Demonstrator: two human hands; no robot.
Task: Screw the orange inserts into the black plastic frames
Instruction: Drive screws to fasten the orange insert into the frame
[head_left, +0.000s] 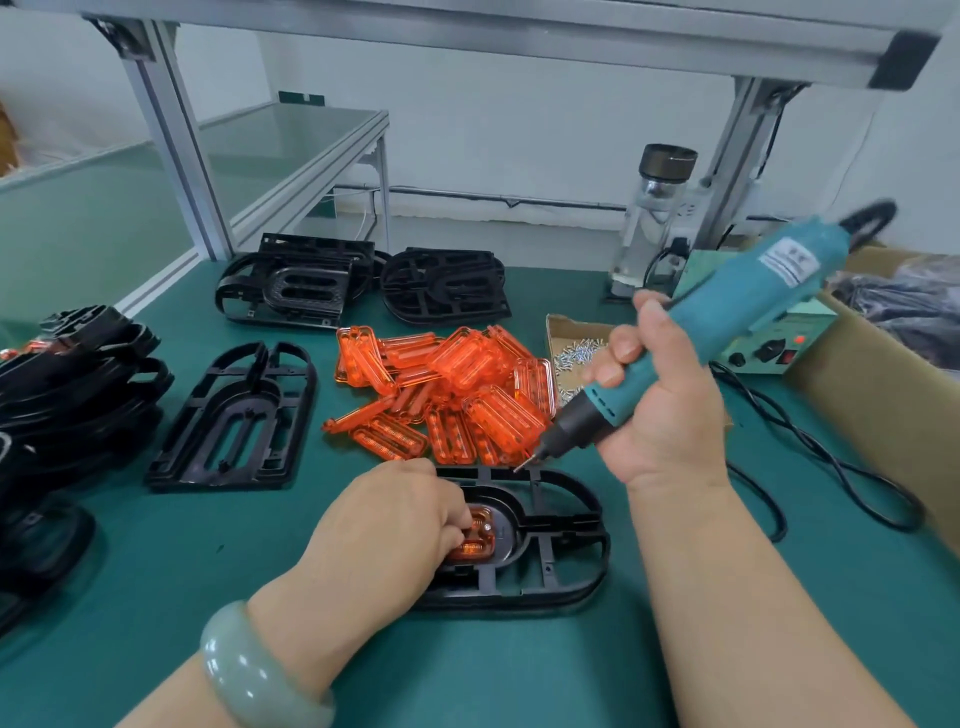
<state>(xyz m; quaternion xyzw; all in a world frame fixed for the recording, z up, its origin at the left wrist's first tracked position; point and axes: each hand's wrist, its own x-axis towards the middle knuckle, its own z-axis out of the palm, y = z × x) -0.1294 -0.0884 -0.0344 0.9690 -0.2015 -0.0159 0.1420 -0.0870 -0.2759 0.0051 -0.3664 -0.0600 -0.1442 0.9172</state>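
One orange insert sits in the rounded recess of a black plastic frame that lies flat on the green worktop, close in front of the person. The left hand rests over the frame with its fingers curled down onto the insert, holding it in place; whether they also pinch a screw is hard to make out. The right hand is wrapped around a teal electric screwdriver, held tilted, its bit above the frame's far rim and clear of the insert. Just behind the frame is a loose pile of orange inserts, with a small box of screws to its right. A lone empty frame lies to the left, beside a stack of frames.
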